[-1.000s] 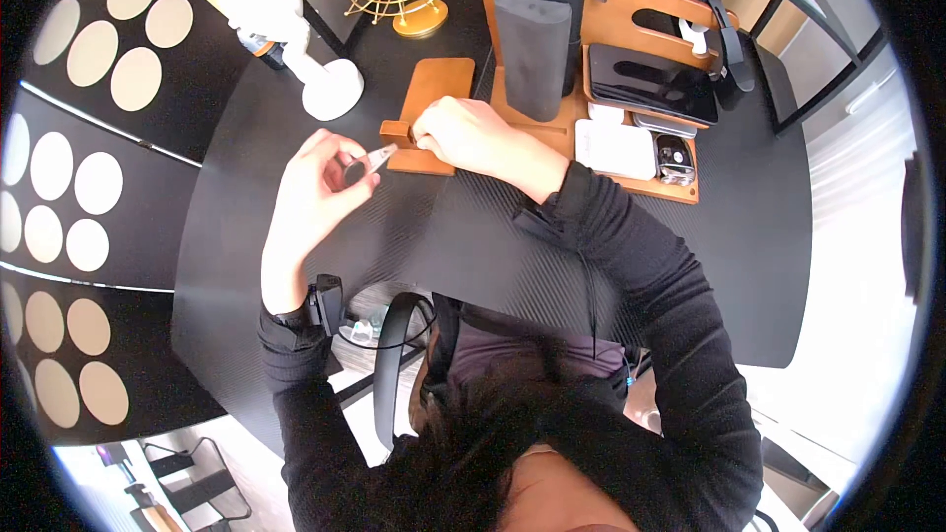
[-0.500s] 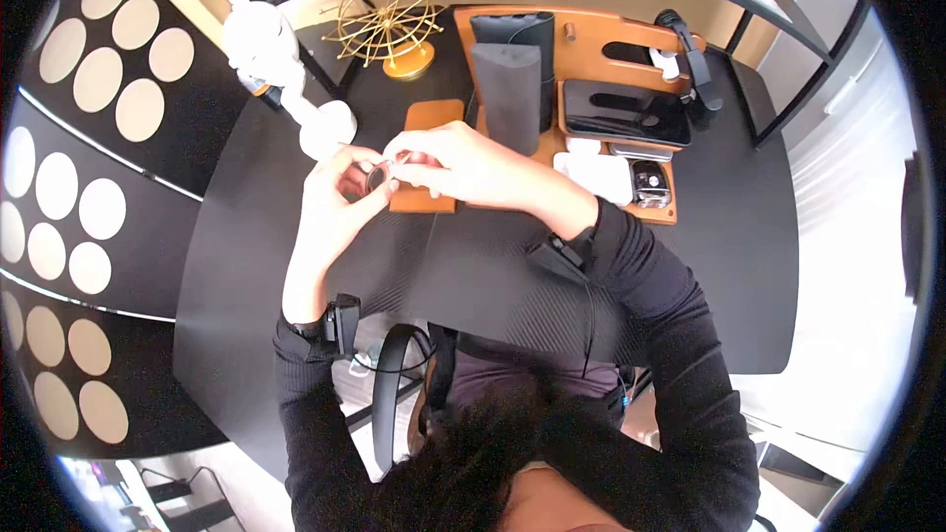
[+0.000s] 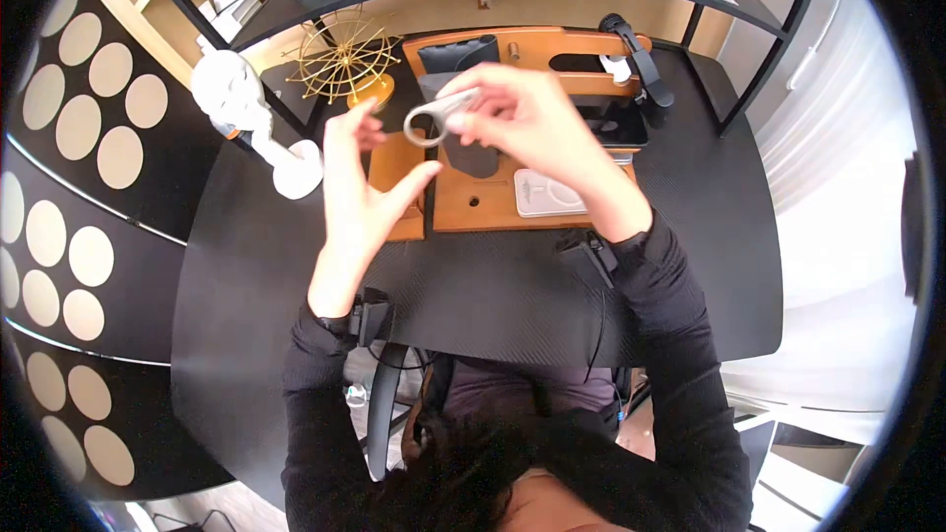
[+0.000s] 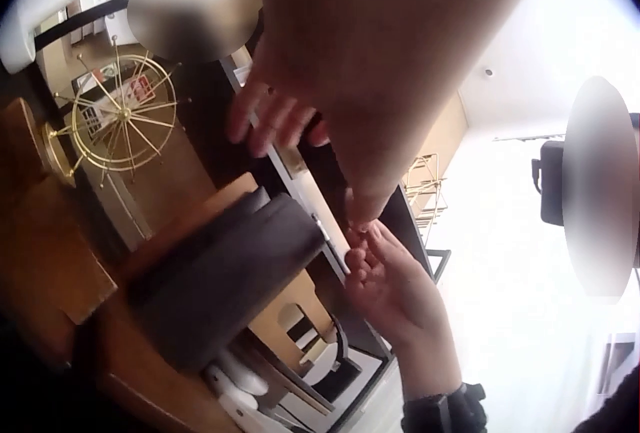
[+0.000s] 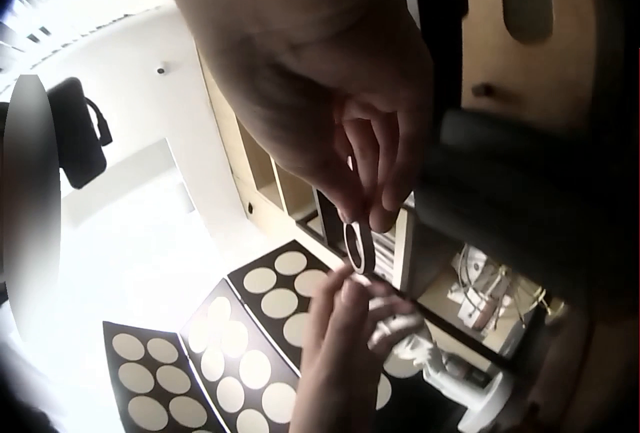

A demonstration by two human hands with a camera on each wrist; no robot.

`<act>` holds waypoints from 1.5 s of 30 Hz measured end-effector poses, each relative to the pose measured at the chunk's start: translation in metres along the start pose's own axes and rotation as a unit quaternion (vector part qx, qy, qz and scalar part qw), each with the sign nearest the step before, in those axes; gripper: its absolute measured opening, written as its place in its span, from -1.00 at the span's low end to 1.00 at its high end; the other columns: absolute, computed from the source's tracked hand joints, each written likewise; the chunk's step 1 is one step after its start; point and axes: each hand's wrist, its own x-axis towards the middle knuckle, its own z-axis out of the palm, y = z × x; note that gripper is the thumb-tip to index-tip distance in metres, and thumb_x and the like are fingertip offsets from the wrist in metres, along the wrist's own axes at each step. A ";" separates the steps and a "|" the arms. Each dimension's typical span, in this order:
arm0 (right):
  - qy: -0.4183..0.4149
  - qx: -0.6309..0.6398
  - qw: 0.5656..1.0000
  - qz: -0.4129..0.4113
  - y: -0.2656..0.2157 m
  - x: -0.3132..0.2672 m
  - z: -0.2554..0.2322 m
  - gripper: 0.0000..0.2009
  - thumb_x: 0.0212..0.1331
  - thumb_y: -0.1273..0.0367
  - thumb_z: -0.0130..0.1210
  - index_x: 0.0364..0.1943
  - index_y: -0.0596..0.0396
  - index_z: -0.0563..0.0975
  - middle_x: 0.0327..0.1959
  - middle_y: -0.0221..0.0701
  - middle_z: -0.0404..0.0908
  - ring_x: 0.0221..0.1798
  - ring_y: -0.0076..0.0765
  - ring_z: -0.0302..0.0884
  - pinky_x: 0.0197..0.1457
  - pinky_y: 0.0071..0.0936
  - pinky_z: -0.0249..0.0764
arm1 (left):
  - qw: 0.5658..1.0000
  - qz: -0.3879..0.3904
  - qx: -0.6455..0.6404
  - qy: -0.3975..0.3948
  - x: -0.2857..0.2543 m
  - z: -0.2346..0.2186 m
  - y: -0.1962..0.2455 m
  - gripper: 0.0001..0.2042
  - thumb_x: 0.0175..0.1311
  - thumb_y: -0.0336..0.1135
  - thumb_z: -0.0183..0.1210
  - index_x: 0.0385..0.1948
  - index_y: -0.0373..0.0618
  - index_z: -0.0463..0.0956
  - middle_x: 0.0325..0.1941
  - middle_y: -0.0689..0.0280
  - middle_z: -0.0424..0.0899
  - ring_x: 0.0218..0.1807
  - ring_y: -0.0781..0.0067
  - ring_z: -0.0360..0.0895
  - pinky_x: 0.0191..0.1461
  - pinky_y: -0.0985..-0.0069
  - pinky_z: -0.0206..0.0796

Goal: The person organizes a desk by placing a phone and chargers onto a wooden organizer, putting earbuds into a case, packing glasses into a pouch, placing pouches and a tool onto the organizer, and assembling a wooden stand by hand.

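My right hand (image 3: pixel 527 118) pinches a small silver ring with a short flat handle (image 3: pixel 434 109) between thumb and fingers, up above the desk. Light shows through the ring's middle in the head view. In the right wrist view the ring (image 5: pixel 366 253) hangs from the fingertips of that hand, directly over the left hand (image 5: pixel 335 353). Seen from the head, my left hand (image 3: pixel 357 199) stands just left of the ring, thumb spread away from the fingers, with nothing visible in it. Behind the ring are a wooden stand (image 3: pixel 392 172) and a dark grey upright case (image 3: pixel 471 156).
A wooden desk organizer (image 3: pixel 473 217) bears a white pad (image 3: pixel 537 195) and headphones (image 3: pixel 645 64). Gold wheel ornament (image 3: pixel 345 59) and white figure (image 3: pixel 236 103) stand at the back left. A black shelf (image 3: pixel 394 0) spans the desk's (image 3: pixel 493 296) rear.
My left hand held the small piece at first; then both hands met on it. Now the right hand has it and the left has let go. The head view has tilted up.
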 end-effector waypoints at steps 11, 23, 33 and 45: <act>0.210 -0.072 0.972 0.077 0.070 0.007 -0.054 -0.81 0.10 0.37 0.23 -0.37 0.24 0.55 -0.50 -0.27 0.67 -0.49 -0.44 0.66 -0.38 -0.51 0.52 | 0.849 -0.273 0.250 -0.377 -0.030 0.012 -0.057 0.04 0.04 0.49 0.05 0.46 -0.03 -0.07 0.18 -0.15 0.39 0.26 -0.13 0.37 0.28 0.14 0.28; 0.117 -0.379 0.907 0.138 0.042 -0.010 -0.060 -0.76 0.07 0.18 0.21 -0.44 0.06 0.63 -0.40 -0.24 0.67 -0.24 -0.10 0.66 -0.16 -0.20 0.56 | 0.873 -0.353 0.051 -0.332 -0.028 0.010 -0.109 0.33 -0.32 0.15 0.54 0.43 -0.31 -0.24 0.19 -0.24 0.34 0.18 0.05 0.45 0.27 0.28 0.29; 0.112 -0.367 0.915 0.128 0.018 -0.021 -0.082 -0.77 0.08 0.18 0.16 -0.39 0.02 0.65 -0.42 -0.28 0.69 -0.23 -0.17 0.67 -0.09 -0.26 0.54 | 0.822 -0.443 -0.209 -0.291 -0.038 -0.034 -0.098 0.03 -0.02 -0.42 0.43 0.45 -0.19 -0.18 0.24 -0.12 0.39 0.15 0.19 0.52 0.24 0.38 0.35; -0.014 -0.309 0.945 0.110 0.010 -0.042 -0.097 -0.73 0.15 0.17 0.19 -0.37 0.11 0.63 -0.48 -0.32 0.65 -0.39 -0.36 0.61 -0.25 -0.40 0.49 | 0.842 -0.231 -0.463 -0.155 -0.057 -0.010 -0.083 -0.19 -0.18 -0.65 0.42 0.25 -0.18 0.22 0.26 0.22 0.38 0.32 0.23 0.34 0.36 0.25 0.26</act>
